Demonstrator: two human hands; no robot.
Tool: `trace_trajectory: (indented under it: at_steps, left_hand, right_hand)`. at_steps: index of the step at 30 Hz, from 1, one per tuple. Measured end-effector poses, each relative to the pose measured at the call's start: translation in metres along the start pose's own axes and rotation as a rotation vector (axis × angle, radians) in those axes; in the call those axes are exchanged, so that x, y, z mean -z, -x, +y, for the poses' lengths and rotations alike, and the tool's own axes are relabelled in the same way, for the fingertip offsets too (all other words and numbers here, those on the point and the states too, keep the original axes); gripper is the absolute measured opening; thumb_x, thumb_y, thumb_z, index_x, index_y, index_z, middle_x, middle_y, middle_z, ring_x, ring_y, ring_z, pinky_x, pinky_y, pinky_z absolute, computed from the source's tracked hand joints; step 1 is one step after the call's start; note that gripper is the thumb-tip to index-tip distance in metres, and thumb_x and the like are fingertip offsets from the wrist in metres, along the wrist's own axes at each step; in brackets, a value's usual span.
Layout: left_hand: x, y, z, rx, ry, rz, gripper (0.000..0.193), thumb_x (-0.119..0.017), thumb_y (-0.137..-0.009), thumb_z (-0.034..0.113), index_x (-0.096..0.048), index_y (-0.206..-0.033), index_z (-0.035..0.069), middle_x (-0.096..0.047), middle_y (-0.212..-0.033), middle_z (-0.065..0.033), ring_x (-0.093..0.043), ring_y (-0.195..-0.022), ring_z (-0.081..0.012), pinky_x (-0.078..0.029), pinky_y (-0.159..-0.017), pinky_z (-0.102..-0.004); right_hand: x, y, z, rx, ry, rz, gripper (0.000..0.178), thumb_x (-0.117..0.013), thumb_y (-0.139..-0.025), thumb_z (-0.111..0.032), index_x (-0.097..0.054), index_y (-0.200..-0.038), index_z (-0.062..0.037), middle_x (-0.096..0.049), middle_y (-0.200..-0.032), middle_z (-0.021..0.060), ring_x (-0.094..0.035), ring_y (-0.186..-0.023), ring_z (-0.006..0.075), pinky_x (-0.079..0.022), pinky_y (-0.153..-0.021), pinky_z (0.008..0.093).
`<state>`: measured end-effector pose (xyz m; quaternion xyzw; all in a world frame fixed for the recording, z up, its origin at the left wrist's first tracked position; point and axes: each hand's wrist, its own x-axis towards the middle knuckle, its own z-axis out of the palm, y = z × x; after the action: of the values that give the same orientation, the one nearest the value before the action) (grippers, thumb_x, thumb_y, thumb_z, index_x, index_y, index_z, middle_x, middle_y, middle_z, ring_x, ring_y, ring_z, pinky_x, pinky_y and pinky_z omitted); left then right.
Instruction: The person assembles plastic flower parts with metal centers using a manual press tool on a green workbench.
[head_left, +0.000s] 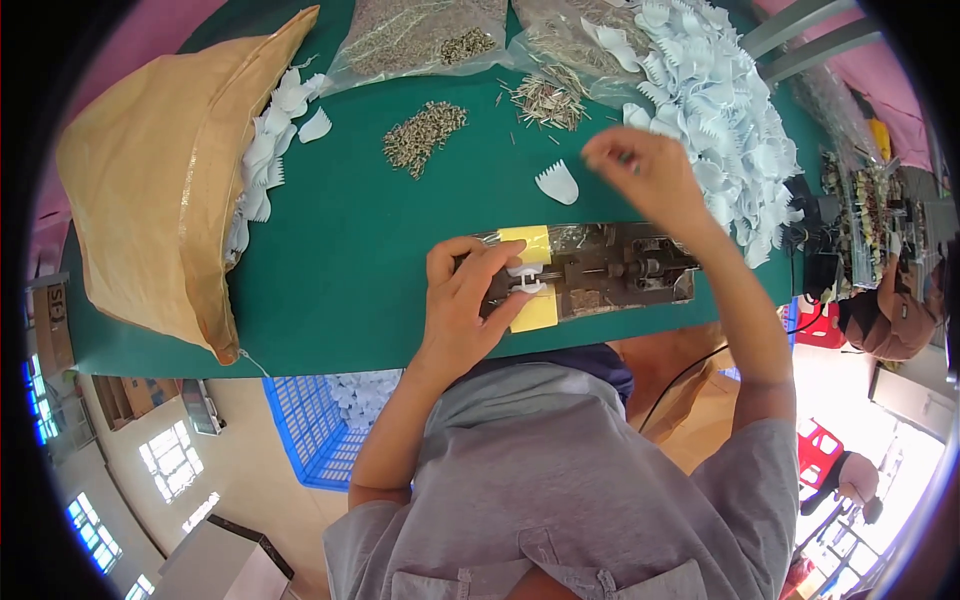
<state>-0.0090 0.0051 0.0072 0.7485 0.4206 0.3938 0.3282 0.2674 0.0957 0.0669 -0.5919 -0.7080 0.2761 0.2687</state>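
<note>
My left hand [465, 295] is closed with thumb and index finger on either side of a small white plastic part [528, 279]. That part sits at the left end of a dark metal bench fixture [625, 270], between two yellow pads [535, 312]. Raised above the table, my right hand [650, 175] has curled fingers, slightly blurred; anything pinched in them is too small to make out. A single white toothed plastic piece [557, 183] lies just left of it. Nearby is a pile of thin metal pins [547, 102].
Small metal fittings [424, 138] lie heaped on the green table [330, 240]. White toothed pieces [715, 110] are piled at right; others spill from a tan sack [150, 180]. Clear bags [415, 40] of metal parts stand behind. A blue basket [310, 430] is below the table; people sit at far right.
</note>
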Motion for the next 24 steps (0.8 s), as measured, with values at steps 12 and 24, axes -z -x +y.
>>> trace_trajectory:
  at_steps: [12,24]
  left_hand:
    - [0.003,-0.007,0.003,-0.057,-0.03,0.005,0.049,-0.087,-0.076,0.004,-0.071,-0.123,0.008,-0.075,-0.109,-0.0031,-0.054,-0.111,-0.0269,-0.05,-0.092,-0.0381]
    - [0.003,-0.007,-0.001,-0.078,-0.046,0.005,0.039,-0.086,-0.076,0.009,-0.075,-0.114,0.011,-0.074,-0.109,0.0003,-0.053,-0.108,-0.0283,-0.046,-0.095,-0.0389]
  right_hand:
    - [-0.032,-0.057,0.022,0.002,0.349,-0.164,0.015,-0.072,-0.09,-0.017,-0.072,-0.09,-0.0018,-0.072,-0.088,0.0111,-0.071,-0.077,0.0226,-0.056,-0.072,0.0359]
    - [-0.021,0.062,-0.063,0.357,0.029,-0.13,0.026,-0.081,-0.08,0.005,-0.07,-0.102,-0.0042,-0.068,-0.1,0.0067,-0.067,-0.089,0.0212,-0.054,-0.076,0.034]
